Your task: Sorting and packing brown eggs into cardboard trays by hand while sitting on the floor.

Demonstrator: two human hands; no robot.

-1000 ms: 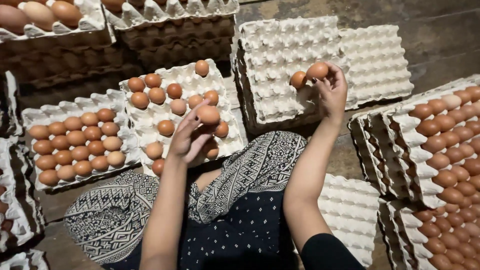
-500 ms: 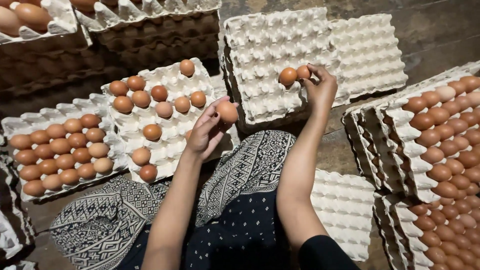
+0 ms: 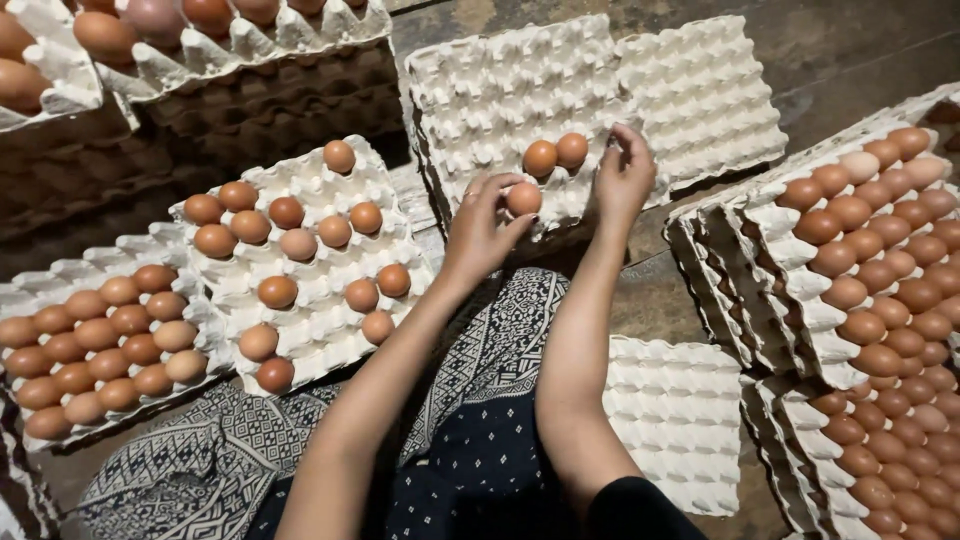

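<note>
My left hand point(image 3: 482, 228) holds a brown egg point(image 3: 523, 198) at its fingertips, over the near edge of a stack of white pulp egg trays point(image 3: 480, 90) straight ahead. Two brown eggs point(image 3: 556, 154) sit side by side in that top tray. My right hand point(image 3: 622, 178) rests just to the right of them with its fingers curled down onto the tray; nothing shows in it. Left of my arms lies a partly filled tray point(image 3: 310, 310) with several brown eggs.
A full tray point(image 3: 60, 275) lies at far left. Stacks of trays full of eggs point(image 3: 880, 260) stand on the right. An empty tray point(image 3: 680, 420) lies by my right knee. More loaded trays point(image 3: 240, 45) sit at the back left on the dark wooden floor point(image 3: 850, 40).
My left hand carried an egg from the partly filled tray across to the stack ahead. My right hand set its egg down beside the other one and let go.
</note>
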